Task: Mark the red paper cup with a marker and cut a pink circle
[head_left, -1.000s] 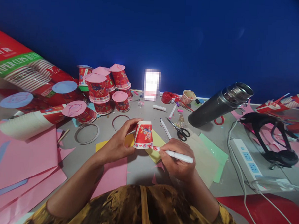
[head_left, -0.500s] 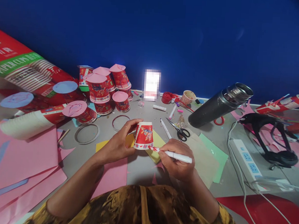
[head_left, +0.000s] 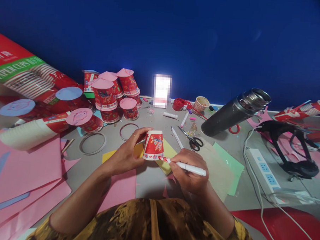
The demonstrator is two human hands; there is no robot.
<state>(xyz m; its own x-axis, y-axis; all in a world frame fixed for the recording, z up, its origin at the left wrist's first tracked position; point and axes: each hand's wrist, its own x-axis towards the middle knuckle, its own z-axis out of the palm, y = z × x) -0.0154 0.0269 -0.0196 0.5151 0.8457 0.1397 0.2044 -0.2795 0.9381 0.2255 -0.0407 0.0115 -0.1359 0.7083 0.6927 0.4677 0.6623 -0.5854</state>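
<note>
The left hand (head_left: 126, 152) is wrapped around the side of a red paper cup (head_left: 154, 144), fingers behind and thumb near its lower edge. The cup is upside down, its wide rim lowest, in front of the person's body at the middle of the tabletop (head_left: 149, 185); whether it rests there or is lifted slightly I cannot tell. The right hand (head_left: 189, 171) grips a white marker (head_left: 192, 168) like a pen, with its red end at the flowered white band by the rim. Actual contact is too small to confirm.

The step in hand looks like colouring or marking that band. Continuing would call for a steady left hold, light pressure at the tip, and a small turn of the cup to bring fresh band round; too firm a squeeze could dent the paper wall.

Just under and beside the cup lies yellow paper (head_left: 169, 155), with pink paper (head_left: 122, 187) nearer the body. Beyond the right hand are 1 pair of scissors (head_left: 197, 144) and a second white marker (head_left: 177, 137). Farther left, a tape ring (head_left: 92, 154) lies before a group of upturned red cups (head_left: 104, 97) topped with pink paper. To the right, a dark flask (head_left: 223, 117) leans, well apart from the hands.
</note>
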